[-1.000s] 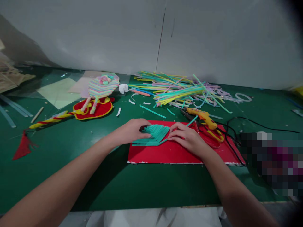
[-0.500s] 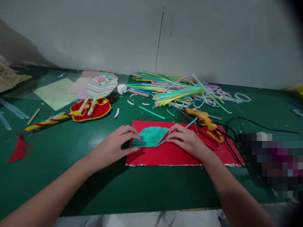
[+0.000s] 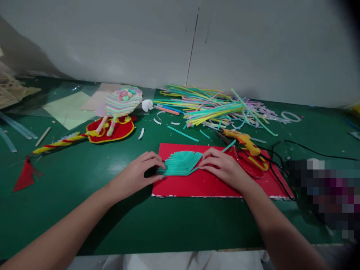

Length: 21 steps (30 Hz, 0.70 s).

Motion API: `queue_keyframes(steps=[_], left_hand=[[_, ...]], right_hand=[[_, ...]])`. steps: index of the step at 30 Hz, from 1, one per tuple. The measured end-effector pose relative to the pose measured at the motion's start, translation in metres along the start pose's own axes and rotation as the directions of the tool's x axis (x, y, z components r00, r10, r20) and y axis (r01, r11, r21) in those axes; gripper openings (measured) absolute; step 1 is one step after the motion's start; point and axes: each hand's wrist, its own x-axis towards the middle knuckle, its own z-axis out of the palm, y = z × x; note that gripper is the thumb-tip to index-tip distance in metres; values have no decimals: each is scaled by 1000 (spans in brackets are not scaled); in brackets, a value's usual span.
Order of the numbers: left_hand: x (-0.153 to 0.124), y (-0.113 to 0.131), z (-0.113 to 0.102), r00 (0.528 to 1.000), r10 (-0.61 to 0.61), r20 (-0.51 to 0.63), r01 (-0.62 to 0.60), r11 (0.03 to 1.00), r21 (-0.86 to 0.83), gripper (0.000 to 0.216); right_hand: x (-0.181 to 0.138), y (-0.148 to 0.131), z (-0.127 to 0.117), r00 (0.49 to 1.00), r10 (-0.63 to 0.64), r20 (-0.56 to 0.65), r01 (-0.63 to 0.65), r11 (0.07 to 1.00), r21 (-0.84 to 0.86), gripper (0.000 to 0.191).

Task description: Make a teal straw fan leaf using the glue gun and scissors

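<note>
A leaf shape made of teal pipe cleaners (image 3: 180, 165) laid side by side rests flat on a red board (image 3: 191, 187). At its left end, my left hand (image 3: 142, 167) has its thumb and fingers closed about the edge. My right hand (image 3: 221, 165) is at the leaf's right tip, fingers pinched on the end of a teal pipe cleaner that angles out from the lower edge. Another teal piece (image 3: 229, 145) pokes out beyond the right hand. What lies under the right palm is hidden.
Right of my hands lie a yellow glue gun (image 3: 244, 140), its black cord (image 3: 281, 187) and scissors with red and yellow handles (image 3: 258, 163). Behind is a pile of coloured pipe cleaners (image 3: 213, 108). At left are a striped round fan (image 3: 122, 103) and a red tassel (image 3: 26, 176).
The whole view has shifted slightly, so everything sits a little further right. My left fingers have drawn back slightly toward the leaf's left end. The right hand keeps its place at the tip.
</note>
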Motion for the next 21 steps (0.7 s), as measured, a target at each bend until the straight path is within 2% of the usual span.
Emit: queue_keyframes(steps=[4, 10, 15, 21], left_hand=[[0, -1, 0, 1000, -1, 8, 1, 1000, -1, 15], [2, -3, 0, 1000, 20, 6, -20, 1000, -11, 14], [2, -4, -1, 1000, 1, 14, -1, 1000, -15, 16], [0, -5, -4, 1000, -3, 23, 3, 999, -35, 15]], right_hand=[[1, -6, 3, 998, 36, -57, -33, 998, 48, 15], [9, -21, 22, 996, -9, -84, 11, 1000, 18, 11], [12, -22, 33, 995, -36, -92, 35, 999, -18, 11], [11, -22, 34, 995, -24, -101, 24, 1000, -5, 11]])
